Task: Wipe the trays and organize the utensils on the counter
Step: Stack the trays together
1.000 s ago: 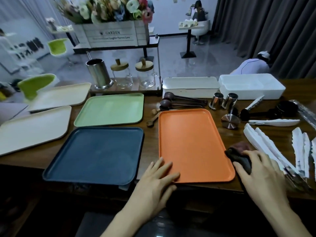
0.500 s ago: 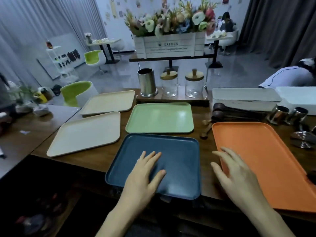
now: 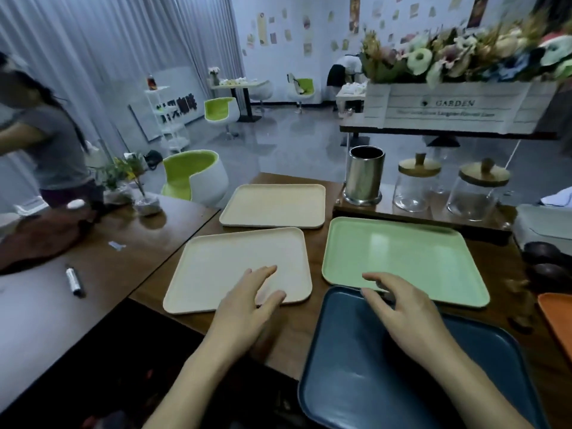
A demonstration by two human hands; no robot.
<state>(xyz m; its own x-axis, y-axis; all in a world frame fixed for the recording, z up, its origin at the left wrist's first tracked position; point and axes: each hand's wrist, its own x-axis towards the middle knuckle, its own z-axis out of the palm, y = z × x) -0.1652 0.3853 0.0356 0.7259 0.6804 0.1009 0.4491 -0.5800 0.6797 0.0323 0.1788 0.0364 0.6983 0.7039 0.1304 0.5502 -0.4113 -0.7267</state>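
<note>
Left hand (image 3: 247,308) is out over the near right corner of the near cream tray (image 3: 216,274), grip wide, holding nothing. That tray lies long side left to right, skewed a touch on the counter (image 3: 297,323). Right hand (image 3: 405,314), grip loose and empty too, hovers over the far edge of the blue tray (image 3: 371,385). Its fingertips reach the near rim of the green tray (image 3: 408,252), which also runs left to right.

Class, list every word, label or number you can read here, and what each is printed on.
"GARDEN": on the front of the white flower crate.
Smaller line below it on the crate: too blurred to read.
Paper notes on the back wall: too small to read.
Dark characters on the whiteboard: blurred, unreadable.
</note>
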